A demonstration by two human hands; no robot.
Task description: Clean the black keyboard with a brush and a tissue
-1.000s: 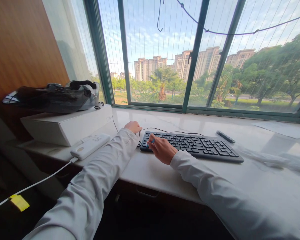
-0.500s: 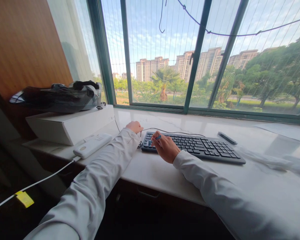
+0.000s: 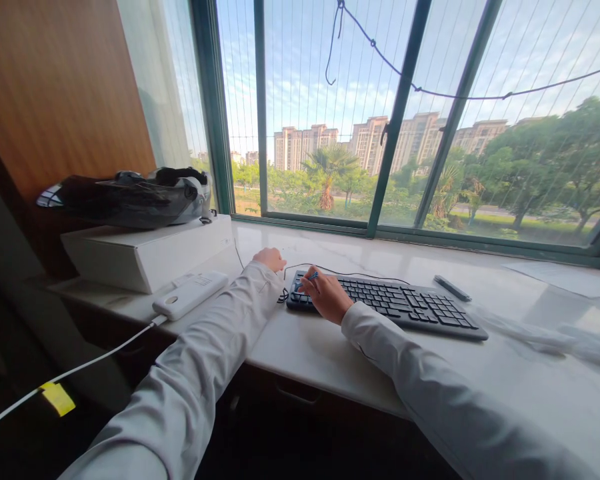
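A black keyboard [image 3: 405, 303] lies on the white marble-look counter. Over its left end my right hand [image 3: 327, 295] is closed in a pinch. A slim blue object [image 3: 313, 275] sticks out from between those fingers; its kind is too small to make out, and its lower end touches or hovers over the keys. My left hand [image 3: 270, 259] is curled on the counter just beyond the keyboard's left corner. Its fingers are mostly hidden, so what they hold cannot be seen. A thin black cable [image 3: 350, 273] runs behind the keyboard toward it, with a small loop below the wrist.
Left of my sleeve stand a white power bank [image 3: 193, 295] with a white cable [image 3: 95, 365] and a white box [image 3: 155, 257] bearing a dark plastic-wrapped bundle [image 3: 135, 199]. A dark bar [image 3: 452, 288], clear plastic [image 3: 535, 335] and paper [image 3: 570, 278] lie right. A window [image 3: 330, 230] borders the back.
The whole view has shifted slightly, with things sitting a little lower. My right hand stays over the keyboard's left end, its fingers slightly moved; my left hand keeps its place.
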